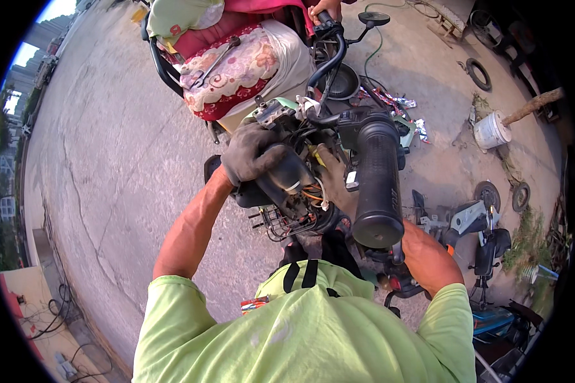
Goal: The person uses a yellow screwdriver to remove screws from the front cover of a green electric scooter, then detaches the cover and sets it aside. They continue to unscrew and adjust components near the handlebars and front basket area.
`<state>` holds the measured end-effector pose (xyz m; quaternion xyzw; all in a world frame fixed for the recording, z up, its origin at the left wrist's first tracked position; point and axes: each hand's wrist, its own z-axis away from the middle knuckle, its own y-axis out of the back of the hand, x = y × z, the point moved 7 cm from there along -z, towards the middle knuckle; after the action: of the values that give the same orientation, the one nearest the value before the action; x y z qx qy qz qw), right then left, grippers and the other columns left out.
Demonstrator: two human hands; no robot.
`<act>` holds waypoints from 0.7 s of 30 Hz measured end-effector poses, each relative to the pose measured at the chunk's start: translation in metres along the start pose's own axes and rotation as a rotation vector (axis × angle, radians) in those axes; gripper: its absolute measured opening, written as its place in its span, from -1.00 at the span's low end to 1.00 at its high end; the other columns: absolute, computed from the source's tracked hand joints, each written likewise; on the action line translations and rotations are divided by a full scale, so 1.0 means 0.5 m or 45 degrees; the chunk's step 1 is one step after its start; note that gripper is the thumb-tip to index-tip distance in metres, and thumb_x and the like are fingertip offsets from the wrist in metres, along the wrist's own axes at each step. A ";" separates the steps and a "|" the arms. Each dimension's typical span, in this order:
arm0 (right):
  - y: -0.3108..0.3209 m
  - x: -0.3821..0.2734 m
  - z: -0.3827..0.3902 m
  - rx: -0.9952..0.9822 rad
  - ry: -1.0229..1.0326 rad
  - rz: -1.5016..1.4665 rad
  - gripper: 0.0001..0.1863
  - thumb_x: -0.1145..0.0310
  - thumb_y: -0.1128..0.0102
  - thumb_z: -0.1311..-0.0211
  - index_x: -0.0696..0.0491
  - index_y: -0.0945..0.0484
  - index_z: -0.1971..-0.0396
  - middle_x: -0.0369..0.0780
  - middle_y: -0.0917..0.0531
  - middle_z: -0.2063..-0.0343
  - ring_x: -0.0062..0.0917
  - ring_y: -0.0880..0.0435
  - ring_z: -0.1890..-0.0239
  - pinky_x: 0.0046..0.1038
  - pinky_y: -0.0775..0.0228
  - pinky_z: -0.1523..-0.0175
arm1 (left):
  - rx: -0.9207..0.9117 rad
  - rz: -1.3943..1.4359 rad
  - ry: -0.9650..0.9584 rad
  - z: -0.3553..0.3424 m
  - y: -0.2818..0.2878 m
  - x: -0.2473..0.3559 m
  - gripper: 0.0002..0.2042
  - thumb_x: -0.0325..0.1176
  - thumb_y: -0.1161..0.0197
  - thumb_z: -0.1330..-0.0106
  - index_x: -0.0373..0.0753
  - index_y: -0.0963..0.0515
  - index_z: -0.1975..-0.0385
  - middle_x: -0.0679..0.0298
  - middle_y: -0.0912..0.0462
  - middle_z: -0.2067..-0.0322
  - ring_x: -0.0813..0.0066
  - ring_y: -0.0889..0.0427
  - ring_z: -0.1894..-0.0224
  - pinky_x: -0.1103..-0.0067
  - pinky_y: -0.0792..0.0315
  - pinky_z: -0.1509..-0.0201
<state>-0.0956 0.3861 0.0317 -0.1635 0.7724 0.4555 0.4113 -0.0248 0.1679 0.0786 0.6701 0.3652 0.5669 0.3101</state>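
My left hand [249, 153], in a dark grey glove, has its fingers curled at a black part [284, 172] on the front of a stripped-down two-wheeler, among cables and orange wires [310, 190]. A metal bracket [273, 115] sits just above it. My right hand [335, 182], apparently in a dirty brownish glove, reaches into the front beside a yellow piece [316, 153]; its fingers are partly hidden. The large black handlebar grip [377, 191] covers much of that hand and wrist.
Ahead stands a vehicle with a floral seat cover [233, 64], a long tool lying on it; another person's hand [321, 11] is at its handlebar. A bucket with a pole [492, 131], tyres [479, 75] and a partly dismantled scooter [466, 220] are rightward. Cables [61, 309] lie lower left.
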 end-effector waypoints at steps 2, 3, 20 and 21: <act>0.007 0.000 0.006 0.008 -0.014 -0.013 -0.60 0.39 -0.05 -0.48 0.15 -0.39 -0.25 -0.16 -0.52 -0.05 -0.40 -0.56 -0.06 -0.44 -0.44 -0.18 | 0.015 0.020 -0.015 -0.007 0.001 0.005 -0.60 -0.03 -0.27 -0.21 -0.30 -0.68 0.28 -0.01 -0.65 0.37 -0.05 -0.58 0.20 0.22 -0.41 -0.03; 0.013 0.002 0.012 0.008 -0.030 -0.017 -0.60 0.39 -0.05 -0.48 0.15 -0.39 -0.25 -0.16 -0.52 -0.05 -0.40 -0.56 -0.06 -0.44 -0.45 -0.18 | 0.023 0.030 -0.022 -0.010 0.004 0.009 -0.60 -0.03 -0.27 -0.21 -0.30 -0.69 0.28 -0.01 -0.65 0.36 -0.05 -0.58 0.19 0.22 -0.41 -0.03; -0.008 -0.002 -0.017 -0.016 0.003 -0.044 -0.61 0.40 -0.04 -0.49 0.15 -0.39 -0.24 -0.17 -0.54 -0.02 -0.44 -0.58 -0.03 -0.45 -0.47 -0.15 | 0.123 0.064 -0.066 0.004 0.007 0.004 -0.65 -0.07 -0.26 -0.22 -0.31 -0.64 0.37 -0.02 -0.58 0.40 -0.08 -0.52 0.27 0.21 -0.36 0.08; -0.008 -0.002 -0.013 -0.021 -0.005 -0.061 -0.61 0.40 -0.04 -0.49 0.15 -0.39 -0.24 -0.17 -0.54 -0.02 -0.44 -0.58 -0.03 -0.46 -0.47 -0.15 | 0.140 0.063 -0.069 0.009 0.011 0.003 -0.64 -0.07 -0.27 -0.22 -0.31 -0.64 0.37 -0.02 -0.58 0.40 -0.08 -0.52 0.27 0.21 -0.36 0.08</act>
<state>-0.0957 0.3785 0.0320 -0.1847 0.7636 0.4522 0.4222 -0.0196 0.1659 0.0834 0.7100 0.3706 0.5353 0.2685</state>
